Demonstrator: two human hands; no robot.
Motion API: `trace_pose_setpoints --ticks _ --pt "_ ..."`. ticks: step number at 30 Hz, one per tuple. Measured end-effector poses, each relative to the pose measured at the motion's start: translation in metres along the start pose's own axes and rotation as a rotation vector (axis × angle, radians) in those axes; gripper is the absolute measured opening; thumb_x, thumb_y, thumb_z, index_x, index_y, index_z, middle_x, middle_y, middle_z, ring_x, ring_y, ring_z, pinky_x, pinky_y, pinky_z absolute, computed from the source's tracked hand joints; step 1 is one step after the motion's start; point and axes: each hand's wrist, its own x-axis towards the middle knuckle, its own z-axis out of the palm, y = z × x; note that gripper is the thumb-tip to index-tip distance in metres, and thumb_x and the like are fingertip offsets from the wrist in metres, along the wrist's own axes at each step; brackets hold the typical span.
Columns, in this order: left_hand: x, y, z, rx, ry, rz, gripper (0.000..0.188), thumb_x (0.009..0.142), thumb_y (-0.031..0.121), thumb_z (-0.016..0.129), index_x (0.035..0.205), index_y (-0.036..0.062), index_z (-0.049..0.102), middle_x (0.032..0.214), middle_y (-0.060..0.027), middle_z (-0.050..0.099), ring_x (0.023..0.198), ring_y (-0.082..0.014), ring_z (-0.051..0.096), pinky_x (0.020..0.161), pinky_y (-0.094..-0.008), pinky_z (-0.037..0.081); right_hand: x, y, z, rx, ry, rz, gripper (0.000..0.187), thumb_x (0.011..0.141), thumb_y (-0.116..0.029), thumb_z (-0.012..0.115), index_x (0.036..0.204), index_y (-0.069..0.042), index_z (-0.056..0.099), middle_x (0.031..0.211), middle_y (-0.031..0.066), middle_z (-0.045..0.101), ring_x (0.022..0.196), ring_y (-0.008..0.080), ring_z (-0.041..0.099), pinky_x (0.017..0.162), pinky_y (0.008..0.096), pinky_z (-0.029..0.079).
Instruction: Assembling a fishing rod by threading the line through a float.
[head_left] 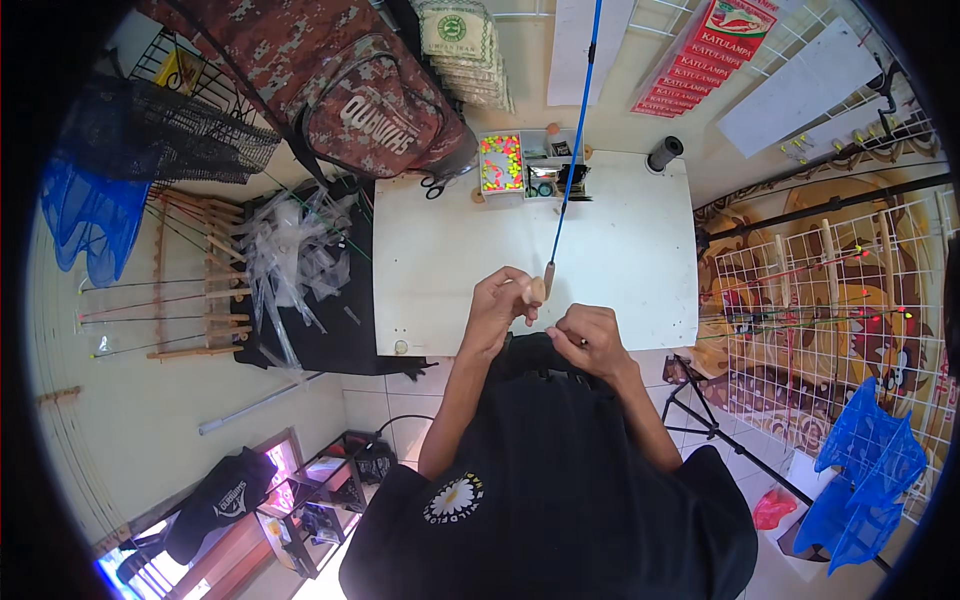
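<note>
A slim blue fishing rod (576,150) with dark bands rises from in front of me toward the top of the view. Its short brown handle (549,275) meets the fingertips of my left hand (499,308), which is closed around its lower end. A pale rounded bit shows at those fingertips, too small to name. Beside it, just to the right, my right hand (594,342) is closed, thumb pressed to the curled fingers. Whatever it pinches, if anything, is hidden. Both hands are over the near edge of the white table (440,270).
At the table's back sit a box of bright beads (502,163), an open tray (555,180), black scissors (433,187) and a dark cylinder (665,153). A camouflage bag (370,120) hangs at back left. Clear plastic sleeves (295,260) lie left; a tripod (705,420) stands right.
</note>
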Motion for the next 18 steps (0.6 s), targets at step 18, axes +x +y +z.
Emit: trace_pose_setpoints --ticks 18 --pt "-0.009 0.01 0.006 -0.034 0.002 0.211 0.029 0.083 -0.003 0.067 0.108 0.0 0.053 0.108 -0.0149 0.059 0.093 -0.0252 0.065 0.086 -0.0355 0.054 -0.026 0.185 0.034 -0.315 -0.062 0.69 0.021 0.088 -0.01 0.061 0.108 -0.002 0.059 0.103 0.024 0.062 0.091 0.0343 0.064 0.077 0.0413 0.052"
